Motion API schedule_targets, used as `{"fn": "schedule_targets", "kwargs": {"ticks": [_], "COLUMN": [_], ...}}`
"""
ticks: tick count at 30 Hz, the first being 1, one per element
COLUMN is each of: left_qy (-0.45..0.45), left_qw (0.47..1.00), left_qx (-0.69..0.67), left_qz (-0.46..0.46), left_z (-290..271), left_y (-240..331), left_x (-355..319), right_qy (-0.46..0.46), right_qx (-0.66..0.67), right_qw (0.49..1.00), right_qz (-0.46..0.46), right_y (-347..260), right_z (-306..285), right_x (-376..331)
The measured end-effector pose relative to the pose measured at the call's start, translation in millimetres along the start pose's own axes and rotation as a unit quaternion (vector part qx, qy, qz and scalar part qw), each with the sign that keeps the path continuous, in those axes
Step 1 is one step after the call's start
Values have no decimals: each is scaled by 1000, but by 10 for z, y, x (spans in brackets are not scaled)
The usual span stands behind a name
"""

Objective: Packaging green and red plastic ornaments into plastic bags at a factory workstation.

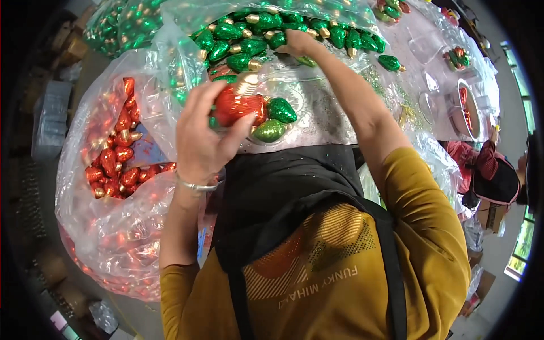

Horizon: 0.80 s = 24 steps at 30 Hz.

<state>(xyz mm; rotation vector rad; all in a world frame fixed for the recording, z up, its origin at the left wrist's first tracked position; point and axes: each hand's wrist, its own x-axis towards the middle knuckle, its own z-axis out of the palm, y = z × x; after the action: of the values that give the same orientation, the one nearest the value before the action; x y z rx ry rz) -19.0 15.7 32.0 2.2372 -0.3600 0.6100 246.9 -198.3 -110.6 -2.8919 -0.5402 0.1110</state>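
My left hand (204,130) is closed around a red glittery bulb ornament (235,107) with a gold cap, held above the near edge of the table. Just under and beside it, a dark green bulb ornament (281,110) and a lighter green one (269,131) sit together in what looks like a clear round container. My right hand (298,44) reaches to the far side, its fingers closed on a green bulb ornament (276,40) at the edge of a pile of green bulb ornaments (241,61). The fingertips are partly hidden.
On the left stands a large clear plastic bag (85,221) full of red bulb ornaments (110,161). A bag of green ornaments (122,25) lies at the far left. To the right are a white tub (475,107) and filled packs (456,58). Another person (490,164) is at far right.
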Motion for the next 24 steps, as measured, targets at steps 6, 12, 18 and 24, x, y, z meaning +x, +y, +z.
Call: {"fn": "schedule_targets", "kwargs": {"ticks": [6, 12, 18, 24], "left_qy": [-148, -475, -501, -484], "left_qw": [986, 871, 865, 864], "left_qx": [72, 83, -31, -86], "left_qz": [-18, -99, -8, -106], "left_z": [151, 608, 894, 588], "left_y": [-51, -105, -465, -199], "left_x": [178, 695, 391, 164], "right_qy": [-27, 64, 100, 82], "right_qx": [624, 524, 428, 294], "right_qw": [781, 846, 895, 949], "right_qz": [-21, -74, -80, -79], "right_y": [-208, -434, -630, -772], "right_z": [-960, -821, -858, -1082], "right_x": [-1561, -2169, -2173, -2200]}}
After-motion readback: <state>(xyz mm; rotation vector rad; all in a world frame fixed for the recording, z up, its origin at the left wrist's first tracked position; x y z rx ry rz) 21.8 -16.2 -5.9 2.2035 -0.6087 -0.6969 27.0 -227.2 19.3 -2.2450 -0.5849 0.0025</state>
